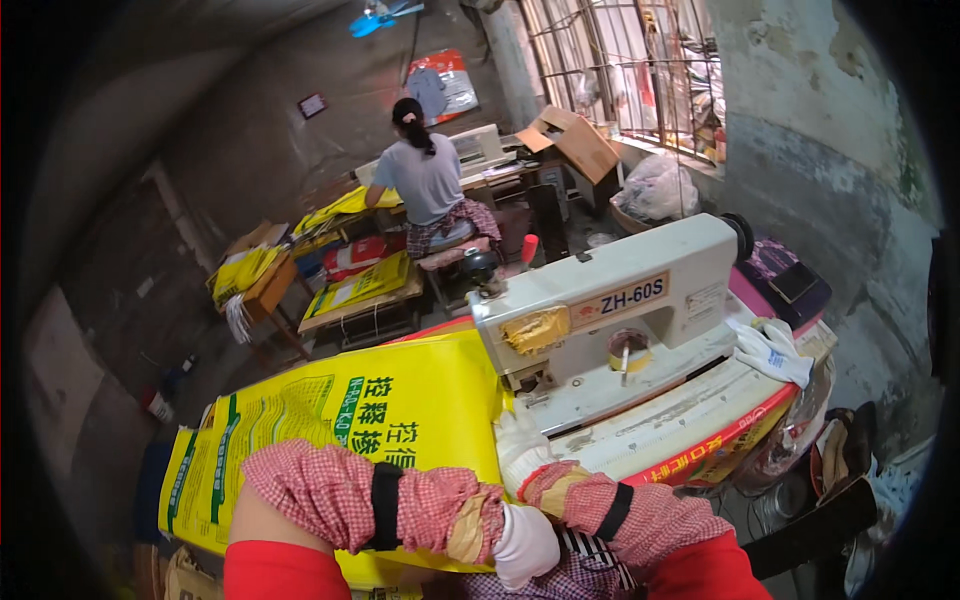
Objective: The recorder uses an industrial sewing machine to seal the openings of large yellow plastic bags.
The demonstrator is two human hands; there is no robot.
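A yellow printed sack lies in front of me, with more yellow sacks layered under it at the left. Its right edge reaches the needle end of a white industrial sewing machine. My right hand, in a white glove, is at that edge just below the needle area, its fingers closed along the sack. My left hand, also in a white glove, bends down beside the sack's near edge above my lap; its fingers are hidden. Red checked sleeve covers with black bands wrap both forearms.
A white glove lies on the machine table's right end, beside a purple bag. Ahead, a person sits at another sewing machine, near stacked yellow sacks. A cardboard box stands by the barred window.
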